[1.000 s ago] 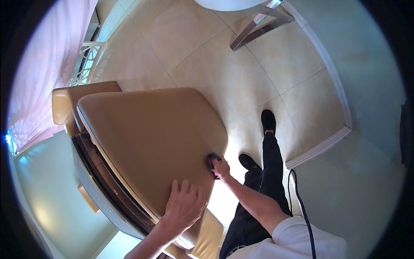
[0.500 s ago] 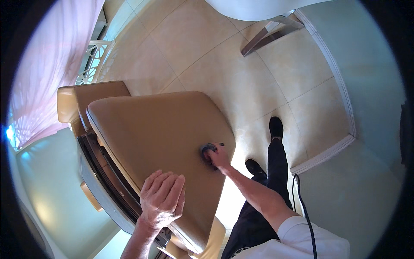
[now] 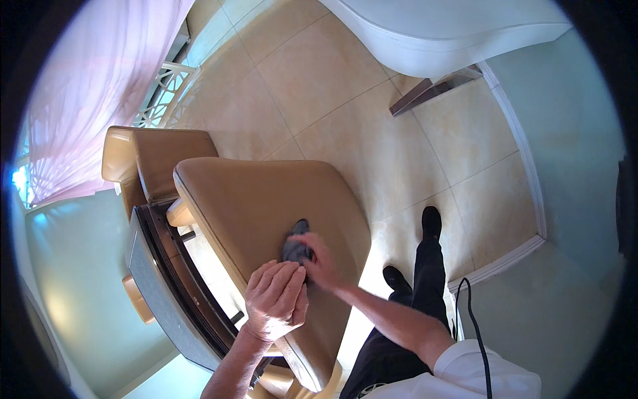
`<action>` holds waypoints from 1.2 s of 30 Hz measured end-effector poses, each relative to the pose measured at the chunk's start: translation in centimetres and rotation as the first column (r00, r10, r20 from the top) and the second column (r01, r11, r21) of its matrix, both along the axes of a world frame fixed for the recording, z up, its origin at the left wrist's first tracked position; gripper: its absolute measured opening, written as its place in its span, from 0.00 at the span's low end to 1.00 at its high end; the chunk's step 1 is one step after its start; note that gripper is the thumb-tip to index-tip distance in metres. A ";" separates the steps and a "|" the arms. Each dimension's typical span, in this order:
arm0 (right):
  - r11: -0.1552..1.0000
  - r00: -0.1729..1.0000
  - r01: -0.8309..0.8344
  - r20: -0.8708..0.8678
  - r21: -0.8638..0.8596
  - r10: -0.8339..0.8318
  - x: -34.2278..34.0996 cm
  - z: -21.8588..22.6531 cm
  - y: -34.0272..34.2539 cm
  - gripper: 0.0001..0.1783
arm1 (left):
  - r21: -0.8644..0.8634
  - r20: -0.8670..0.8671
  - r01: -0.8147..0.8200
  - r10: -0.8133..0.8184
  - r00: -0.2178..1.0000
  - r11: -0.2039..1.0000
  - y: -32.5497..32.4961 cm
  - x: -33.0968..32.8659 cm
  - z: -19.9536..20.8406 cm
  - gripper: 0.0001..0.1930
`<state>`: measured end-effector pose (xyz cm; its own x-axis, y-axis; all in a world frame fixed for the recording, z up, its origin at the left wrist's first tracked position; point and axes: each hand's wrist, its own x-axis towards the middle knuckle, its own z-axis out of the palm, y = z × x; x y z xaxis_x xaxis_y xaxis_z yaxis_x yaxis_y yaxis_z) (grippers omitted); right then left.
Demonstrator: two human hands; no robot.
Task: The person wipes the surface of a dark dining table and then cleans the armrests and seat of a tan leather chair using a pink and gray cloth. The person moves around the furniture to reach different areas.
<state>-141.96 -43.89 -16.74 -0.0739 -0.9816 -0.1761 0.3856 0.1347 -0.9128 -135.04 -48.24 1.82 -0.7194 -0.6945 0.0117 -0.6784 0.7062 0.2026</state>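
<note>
A tan padded chair (image 3: 259, 199) with a cushioned seat and backrest fills the middle of the view. My right hand (image 3: 320, 261) presses a small dark grey cloth (image 3: 296, 245) onto the tan cushion near its middle. My left hand (image 3: 276, 298) lies flat on the same cushion just below the cloth, fingers spread, holding nothing. Both forearms come in from the lower edge.
The chair's dark metal frame (image 3: 166, 279) runs along its left side, with a headrest pad (image 3: 149, 156) behind. Beige floor tiles (image 3: 332, 86) lie beyond, a white curved counter (image 3: 452, 33) at the top, pink curtains (image 3: 86, 80) at left. My black-trousered legs and shoes (image 3: 430, 223) stand at right.
My right hand has slid the cloth leftward across the cushion. My left hand has moved up the cushion toward it, and the view has shifted so the chair sits lower.
</note>
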 end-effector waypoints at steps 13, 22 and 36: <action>0.983 0.992 -0.123 0.037 0.137 0.119 -0.2 -1.4 -2.1 0.25 | 0.123 0.077 -0.003 -0.006 0.997 0.992 -5.6 0.9 1.0 0.20; 0.989 0.988 -0.138 -0.062 0.052 0.141 0.8 -6.5 -10.1 0.25 | 0.010 0.037 -0.140 0.139 0.990 0.990 -6.2 -0.3 0.3 0.21; 0.980 0.960 -0.192 0.195 -0.059 0.200 -1.4 4.8 -10.0 0.24 | -0.156 -0.020 -0.398 0.400 0.916 0.904 -4.7 0.3 -0.1 0.26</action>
